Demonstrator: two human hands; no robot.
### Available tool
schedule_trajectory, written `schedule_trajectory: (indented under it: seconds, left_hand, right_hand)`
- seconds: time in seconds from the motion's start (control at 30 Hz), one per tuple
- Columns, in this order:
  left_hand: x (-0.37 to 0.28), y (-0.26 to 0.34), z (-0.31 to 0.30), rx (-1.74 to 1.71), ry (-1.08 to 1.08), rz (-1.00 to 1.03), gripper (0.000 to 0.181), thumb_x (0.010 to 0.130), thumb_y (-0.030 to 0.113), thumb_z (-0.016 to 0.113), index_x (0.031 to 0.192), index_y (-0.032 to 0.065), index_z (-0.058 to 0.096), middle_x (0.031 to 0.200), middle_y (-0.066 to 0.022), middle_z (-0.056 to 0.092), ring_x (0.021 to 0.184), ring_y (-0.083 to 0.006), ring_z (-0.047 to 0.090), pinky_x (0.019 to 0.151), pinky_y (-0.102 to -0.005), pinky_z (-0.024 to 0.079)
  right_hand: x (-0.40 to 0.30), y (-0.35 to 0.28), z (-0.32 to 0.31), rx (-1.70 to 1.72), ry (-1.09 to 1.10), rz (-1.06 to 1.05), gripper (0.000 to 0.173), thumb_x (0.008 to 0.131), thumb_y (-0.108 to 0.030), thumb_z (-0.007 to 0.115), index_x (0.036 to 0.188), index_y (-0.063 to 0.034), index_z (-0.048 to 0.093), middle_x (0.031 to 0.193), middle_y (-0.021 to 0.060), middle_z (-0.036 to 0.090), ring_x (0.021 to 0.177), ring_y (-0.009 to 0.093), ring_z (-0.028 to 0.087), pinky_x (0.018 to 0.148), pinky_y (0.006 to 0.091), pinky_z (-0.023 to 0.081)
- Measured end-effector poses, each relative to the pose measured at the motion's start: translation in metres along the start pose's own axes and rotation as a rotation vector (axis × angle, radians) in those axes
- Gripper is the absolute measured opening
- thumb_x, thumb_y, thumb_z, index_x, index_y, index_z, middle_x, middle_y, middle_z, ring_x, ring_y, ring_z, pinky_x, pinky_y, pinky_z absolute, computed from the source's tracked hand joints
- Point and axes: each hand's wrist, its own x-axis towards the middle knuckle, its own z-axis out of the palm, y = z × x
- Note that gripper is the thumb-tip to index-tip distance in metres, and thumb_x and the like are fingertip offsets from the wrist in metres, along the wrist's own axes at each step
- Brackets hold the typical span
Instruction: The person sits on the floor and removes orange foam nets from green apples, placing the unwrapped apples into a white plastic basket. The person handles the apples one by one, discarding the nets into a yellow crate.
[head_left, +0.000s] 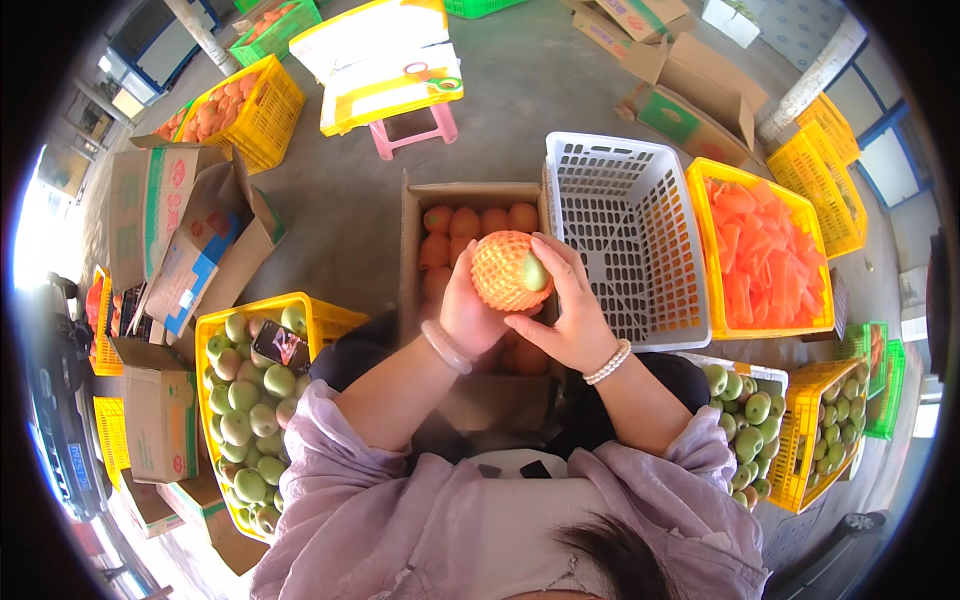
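Between my palms is a green apple-like fruit (535, 273) in an orange foam net sleeve (504, 271); a bare green patch faces right. My left hand (466, 307) cups it from the left and below. My right hand (568, 298) holds its right side, thumb low and fingers over the top. Directly beneath them stands an open cardboard box (478, 191) with rows of fruit in orange sleeves (465, 223). My forearms and hands hide part of these rows.
A grey plastic crate (626, 341) stands right of the box, beside a yellow crate (825, 300) of orange foam sleeves (765, 255). Green fruit (255, 405) fills a yellow crate at left, with a phone (280, 346) on top. Scissors (435, 78) lie on a yellow-edged surface ahead.
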Motion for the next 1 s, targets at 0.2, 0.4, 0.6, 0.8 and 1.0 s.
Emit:
schedule_trajectory:
  seconds: [0.2, 0.4, 0.6, 0.8, 1.0]
  left_hand:
    - [-0.005, 0.000, 0.002, 0.041, -0.038, 0.059, 0.046, 0.102, 0.038, 0.039, 0.128, 0.0031, 0.052, 0.128, -0.0127, 0.058, 0.117, -0.0267, 0.057, 0.105, -0.0426, 0.042]
    - [-0.004, 0.012, 0.007, 0.151, 0.100, 0.111, 0.030, 0.101, 0.030, 0.048, 0.112, 0.0032, 0.057, 0.120, -0.0158, 0.063, 0.111, -0.0255, 0.060, 0.100, -0.0426, 0.047]
    - [0.001, 0.008, -0.014, 0.271, 0.103, 0.282, 0.014, 0.099, 0.017, 0.051, 0.096, 0.0050, 0.056, 0.109, -0.0158, 0.067, 0.097, -0.0219, 0.065, 0.092, -0.0361, 0.051]
    - [-0.002, 0.004, 0.001, 0.294, 0.136, 0.252, 0.020, 0.098, 0.023, 0.054, 0.108, 0.0055, 0.055, 0.114, -0.0147, 0.064, 0.104, -0.0229, 0.062, 0.095, -0.0412, 0.049]
    - [-0.001, 0.008, -0.003, 0.124, 0.135, 0.023, 0.025, 0.097, 0.024, 0.056, 0.115, 0.0071, 0.055, 0.111, -0.0113, 0.064, 0.105, -0.0242, 0.061, 0.093, -0.0417, 0.050]
  right_hand:
    - [-0.014, 0.006, 0.008, -0.026, 0.055, 0.026, 0.082, 0.070, -0.009, 0.080, 0.140, -0.0029, 0.038, 0.137, 0.0213, 0.043, 0.127, 0.039, 0.045, 0.107, 0.0437, 0.038]
    - [-0.020, 0.006, 0.012, 0.622, 0.000, 0.302, 0.070, 0.083, -0.006, 0.072, 0.142, -0.0035, 0.035, 0.140, 0.0139, 0.042, 0.132, 0.028, 0.042, 0.109, 0.0404, 0.037]
    - [-0.028, 0.023, 0.030, 0.908, 0.036, 0.475, 0.069, 0.090, -0.008, 0.066, 0.147, -0.0039, 0.027, 0.144, 0.0101, 0.036, 0.135, 0.020, 0.037, 0.109, 0.0348, 0.036]
    - [-0.029, 0.032, 0.038, 0.713, 0.224, 0.467, 0.059, 0.087, -0.015, 0.072, 0.136, -0.0014, 0.041, 0.134, 0.0116, 0.046, 0.119, 0.016, 0.050, 0.100, 0.0310, 0.044]
    - [-0.017, 0.016, 0.003, 0.203, 0.244, 0.304, 0.026, 0.085, -0.006, 0.071, 0.110, -0.0046, 0.064, 0.110, 0.0063, 0.058, 0.097, 0.014, 0.061, 0.080, 0.0268, 0.053]
